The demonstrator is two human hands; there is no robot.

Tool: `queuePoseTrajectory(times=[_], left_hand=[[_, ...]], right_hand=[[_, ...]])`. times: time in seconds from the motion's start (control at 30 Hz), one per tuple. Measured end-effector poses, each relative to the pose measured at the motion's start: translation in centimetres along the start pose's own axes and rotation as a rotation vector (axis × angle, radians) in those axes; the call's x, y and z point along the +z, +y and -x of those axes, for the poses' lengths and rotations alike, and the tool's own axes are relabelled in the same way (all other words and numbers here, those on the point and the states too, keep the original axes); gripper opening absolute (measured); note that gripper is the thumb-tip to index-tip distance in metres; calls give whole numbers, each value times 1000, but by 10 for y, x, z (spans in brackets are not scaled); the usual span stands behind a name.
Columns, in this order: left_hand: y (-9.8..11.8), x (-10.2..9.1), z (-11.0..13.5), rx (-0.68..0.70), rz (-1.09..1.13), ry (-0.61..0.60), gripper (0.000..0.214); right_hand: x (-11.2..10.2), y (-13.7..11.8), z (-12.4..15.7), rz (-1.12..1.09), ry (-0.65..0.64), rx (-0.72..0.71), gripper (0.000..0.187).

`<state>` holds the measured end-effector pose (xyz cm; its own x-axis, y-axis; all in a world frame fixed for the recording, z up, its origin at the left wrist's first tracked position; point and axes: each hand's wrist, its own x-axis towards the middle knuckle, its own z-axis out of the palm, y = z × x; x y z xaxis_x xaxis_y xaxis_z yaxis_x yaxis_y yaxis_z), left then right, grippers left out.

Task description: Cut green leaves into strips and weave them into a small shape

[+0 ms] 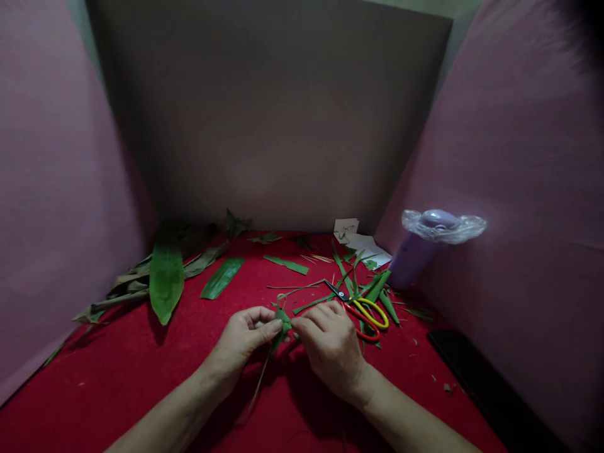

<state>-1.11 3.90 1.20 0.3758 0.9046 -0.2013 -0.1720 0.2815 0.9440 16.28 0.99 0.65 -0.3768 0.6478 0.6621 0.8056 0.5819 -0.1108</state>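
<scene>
Between thumb and fingers, my left hand (248,336) pinches a small folded green leaf piece (284,319). A thin stem-like strip runs down from it, and a small pale loop stands at its top. My right hand (330,346) is closed at the right side of the leaf piece, its fingertips pressed together at that edge; exactly what they grip is partly hidden. Just beyond the right hand lie scissors (361,309) with one yellow and one red handle, blades pointing up and left, among cut green leaf strips (375,286).
Large leaves (167,283), some dried, are heaped at the left. Two cut leaf pieces, one a broad strip (223,277), lie on the red cloth (132,377). At right stand a purple container (413,255) with clear plastic and a flat black object (476,371). White paper (368,246) lies behind.
</scene>
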Motion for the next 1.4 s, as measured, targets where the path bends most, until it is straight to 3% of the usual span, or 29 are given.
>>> queuePoseTrajectory(times=[0.6, 1.0, 1.4], left_hand=[[6, 10, 3, 33, -112, 58, 23], [-3, 11, 4, 145, -274, 20, 15], [-9, 12, 4, 145, -398, 43, 17]], right_hand=[[1, -1, 2, -22, 0, 16, 18], [-1, -4, 4, -13, 8, -13, 18], [3, -4, 6, -53, -48, -53, 18]])
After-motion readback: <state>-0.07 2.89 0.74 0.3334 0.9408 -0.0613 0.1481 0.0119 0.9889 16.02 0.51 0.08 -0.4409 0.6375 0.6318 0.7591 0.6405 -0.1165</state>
